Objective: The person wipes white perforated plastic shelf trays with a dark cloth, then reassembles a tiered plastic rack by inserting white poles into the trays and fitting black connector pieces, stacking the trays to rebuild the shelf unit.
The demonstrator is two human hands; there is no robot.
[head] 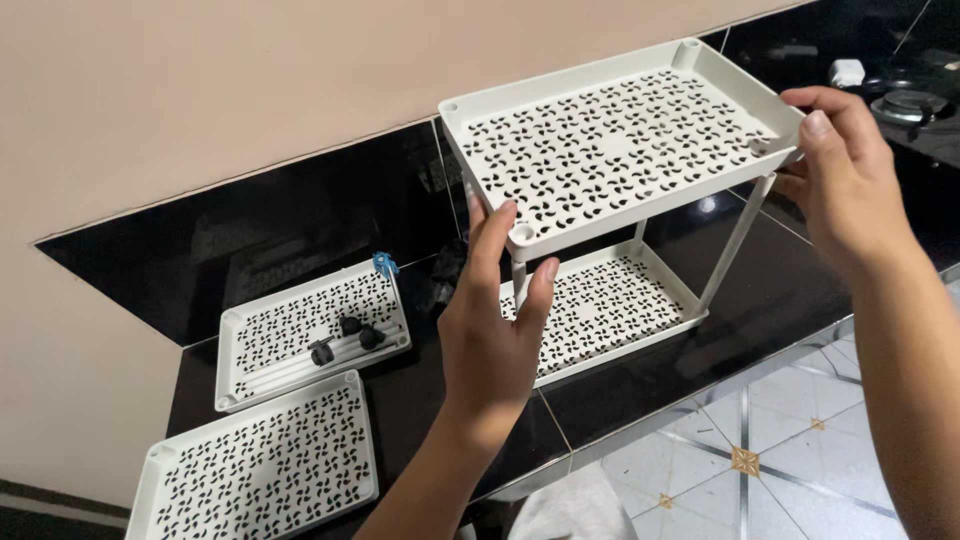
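Observation:
A white perforated plastic shelf tray (615, 140) is held up above a matching lower tray (610, 300) on the black counter, joined by thin white poles (735, 245). My left hand (495, 320) grips the upper tray's near left corner, fingers on its rim. My right hand (845, 170) holds the tray's right corner, thumb on the rim. The upper tray tilts slightly.
Two more white perforated trays lie at the left: one (300, 335) carries several white poles and small black caster wheels (345, 335), the other (260, 465) lies nearer the counter edge. A stove burner (905, 100) is at the far right. Patterned floor tiles (740, 460) show below.

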